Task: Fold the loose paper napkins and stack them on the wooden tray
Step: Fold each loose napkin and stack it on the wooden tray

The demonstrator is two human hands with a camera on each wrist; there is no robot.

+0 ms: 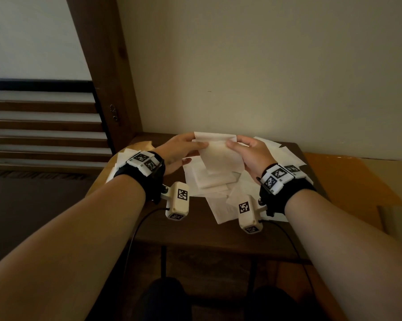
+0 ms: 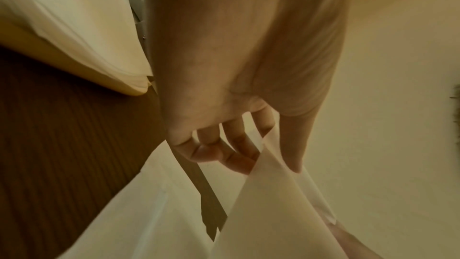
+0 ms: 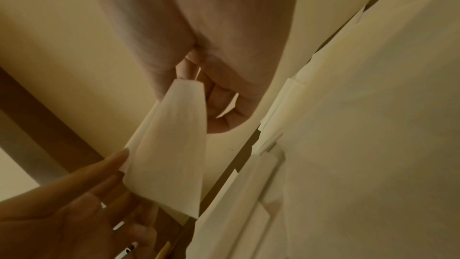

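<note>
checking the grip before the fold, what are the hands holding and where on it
One paper napkin, lifted above the table: the left hand pinches its upper left edge, the right hand its upper right edge.

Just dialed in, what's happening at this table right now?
A person is partway through folding paper napkins. Both hands hold one napkin up above the dark wooden table: the left hand pinches its left edge and the right hand pinches its right edge. Below it, a heap of loose napkins is spread over the table. At the table's left edge, a stack of napkins sits on the light wooden tray.
</note>
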